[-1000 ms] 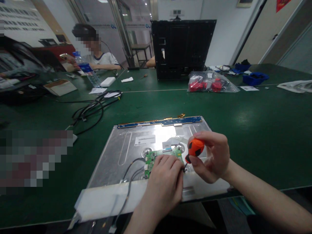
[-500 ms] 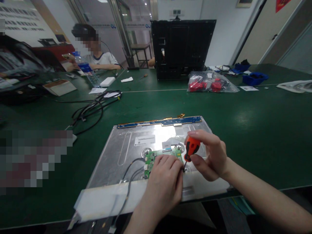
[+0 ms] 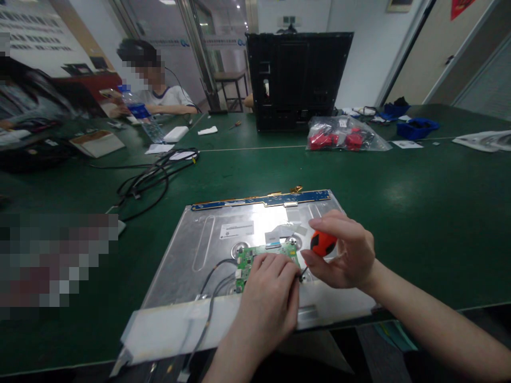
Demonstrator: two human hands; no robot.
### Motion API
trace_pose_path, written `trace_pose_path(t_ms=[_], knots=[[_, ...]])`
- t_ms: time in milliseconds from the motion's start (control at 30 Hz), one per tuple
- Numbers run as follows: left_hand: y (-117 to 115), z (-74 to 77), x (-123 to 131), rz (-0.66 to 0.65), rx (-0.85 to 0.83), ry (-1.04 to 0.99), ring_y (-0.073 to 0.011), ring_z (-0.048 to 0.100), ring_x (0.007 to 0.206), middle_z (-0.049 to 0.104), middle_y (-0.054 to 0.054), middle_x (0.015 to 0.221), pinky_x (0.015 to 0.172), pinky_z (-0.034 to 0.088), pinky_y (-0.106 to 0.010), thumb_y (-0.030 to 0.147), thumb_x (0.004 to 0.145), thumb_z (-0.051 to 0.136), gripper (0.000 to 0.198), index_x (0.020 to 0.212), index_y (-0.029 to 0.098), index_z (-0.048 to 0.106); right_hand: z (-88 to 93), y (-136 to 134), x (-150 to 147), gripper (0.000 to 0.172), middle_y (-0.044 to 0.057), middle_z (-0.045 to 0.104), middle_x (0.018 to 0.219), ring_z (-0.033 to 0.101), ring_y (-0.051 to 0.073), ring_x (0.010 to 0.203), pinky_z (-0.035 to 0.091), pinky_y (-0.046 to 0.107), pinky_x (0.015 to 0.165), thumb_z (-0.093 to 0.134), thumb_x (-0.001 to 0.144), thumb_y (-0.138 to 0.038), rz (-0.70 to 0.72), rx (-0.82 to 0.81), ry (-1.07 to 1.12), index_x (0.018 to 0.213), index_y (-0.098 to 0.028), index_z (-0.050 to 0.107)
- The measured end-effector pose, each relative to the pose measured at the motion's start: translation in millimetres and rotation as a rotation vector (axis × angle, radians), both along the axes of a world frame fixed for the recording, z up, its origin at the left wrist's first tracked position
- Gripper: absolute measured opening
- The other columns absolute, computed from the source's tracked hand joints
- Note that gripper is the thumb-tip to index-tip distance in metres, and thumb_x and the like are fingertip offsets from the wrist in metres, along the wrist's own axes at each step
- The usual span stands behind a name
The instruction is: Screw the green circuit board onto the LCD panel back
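Note:
A silver metal display panel [image 3: 207,244] lies back-up on the green table, with a small green circuit board [image 3: 249,258] on it. My left hand [image 3: 269,298] rests closed over the right part of the board, fingertips pressed at its corner. My right hand [image 3: 347,255] grips a stubby orange-and-black screwdriver [image 3: 322,243], its tip down at the board's right corner beside my left fingertips. Thin black cables [image 3: 213,290] run from the board toward the near edge.
A black monitor shell [image 3: 299,80] stands upright at the back. A bag of red parts [image 3: 345,135] lies right of it, blue trays [image 3: 417,127] farther right. Loose black cables [image 3: 154,178] sprawl at the left. A seated person [image 3: 157,93] is at the far left.
My right hand has turned the screwdriver handle between its fingers while the tip stays at the same corner. My left hand has not moved.

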State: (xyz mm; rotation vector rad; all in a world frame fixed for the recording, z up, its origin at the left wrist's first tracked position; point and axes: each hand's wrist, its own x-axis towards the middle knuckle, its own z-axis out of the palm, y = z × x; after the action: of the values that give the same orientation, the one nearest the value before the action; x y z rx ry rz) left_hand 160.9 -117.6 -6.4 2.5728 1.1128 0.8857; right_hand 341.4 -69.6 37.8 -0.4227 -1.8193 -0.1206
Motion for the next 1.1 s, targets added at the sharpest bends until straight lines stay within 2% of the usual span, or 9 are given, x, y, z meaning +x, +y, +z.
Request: trace_pose_path(t_ms=[167, 400, 567, 733, 833, 967, 1100], knots=[[0.1, 2.0, 1.6, -0.004, -0.008, -0.005, -0.0265, 0.063, 0.089, 0.07, -0.006, 0.094, 0.084, 0.049, -0.043, 0.006, 0.09, 0.052, 0.016, 0.092, 0.02, 0.06, 1.8, -2.0, 2.1, 0.049, 0.0, 0.063, 0.076, 0.059, 0.018, 0.06, 0.051, 0.029, 0.048, 0.058, 0.095, -0.026, 0.076, -0.044, -0.013, 0.143, -0.016, 0.054], [0.3, 2.9, 1.0, 0.002, -0.022, 0.009, -0.0252, 0.063, 0.088, 0.069, -0.005, 0.091, 0.084, 0.048, -0.042, 0.006, 0.092, 0.052, 0.017, 0.091, 0.021, 0.059, 1.9, -5.2, 3.5, 0.061, 0.003, 0.068, 0.085, 0.063, 0.019, 0.068, 0.056, 0.032, 0.056, 0.053, 0.088, -0.013, 0.109, -0.119, -0.022, 0.149, -0.014, 0.05], [0.0, 1.5, 1.1, 0.001, -0.011, 0.009, -0.0266, 0.064, 0.089, 0.07, -0.006, 0.094, 0.084, 0.048, -0.043, 0.007, 0.092, 0.053, 0.015, 0.093, 0.021, 0.059, -1.3, -1.7, 0.8, 0.062, 0.0, 0.064, 0.082, 0.058, 0.018, 0.064, 0.048, 0.029, 0.049, 0.06, 0.088, -0.014, 0.043, -0.044, 0.008, 0.149, -0.018, 0.05], [-0.4, 1.3, 1.1, 0.002, 0.015, -0.002, -0.0269, 0.065, 0.089, 0.071, -0.007, 0.095, 0.084, 0.05, -0.043, 0.006, 0.09, 0.053, 0.016, 0.091, 0.02, 0.059, -3.9, -0.6, 0.4, 0.051, -0.001, 0.063, 0.077, 0.054, 0.016, 0.059, 0.044, 0.028, 0.046, 0.064, 0.094, -0.021, 0.01, -0.015, 0.002, 0.144, -0.019, 0.054], [-0.2, 2.0, 1.5, 0.006, 0.026, -0.005, -0.026, 0.065, 0.088, 0.071, -0.007, 0.094, 0.083, 0.05, -0.042, 0.005, 0.089, 0.053, 0.017, 0.092, 0.021, 0.06, -3.0, -0.9, 2.1, 0.047, 0.002, 0.068, 0.082, 0.058, 0.018, 0.063, 0.05, 0.029, 0.049, 0.061, 0.097, -0.026, 0.03, -0.035, -0.015, 0.143, -0.02, 0.055], [0.0, 3.1, 1.7, 0.005, 0.001, 0.012, -0.0255, 0.063, 0.087, 0.069, -0.005, 0.09, 0.082, 0.049, -0.042, 0.006, 0.091, 0.053, 0.016, 0.091, 0.021, 0.059, -0.1, -2.5, 5.0, 0.055, 0.006, 0.071, 0.092, 0.067, 0.022, 0.076, 0.059, 0.034, 0.059, 0.053, 0.093, -0.02, 0.1, -0.071, -0.048, 0.148, -0.016, 0.05], [0.2, 2.6, 1.5, 0.005, -0.012, 0.023, -0.0257, 0.063, 0.087, 0.069, -0.005, 0.09, 0.083, 0.048, -0.042, 0.007, 0.093, 0.052, 0.016, 0.089, 0.022, 0.058, 0.7, -4.1, 5.4, 0.06, 0.006, 0.071, 0.092, 0.067, 0.023, 0.078, 0.06, 0.035, 0.061, 0.053, 0.091, -0.015, 0.105, -0.097, -0.049, 0.15, -0.016, 0.048]])
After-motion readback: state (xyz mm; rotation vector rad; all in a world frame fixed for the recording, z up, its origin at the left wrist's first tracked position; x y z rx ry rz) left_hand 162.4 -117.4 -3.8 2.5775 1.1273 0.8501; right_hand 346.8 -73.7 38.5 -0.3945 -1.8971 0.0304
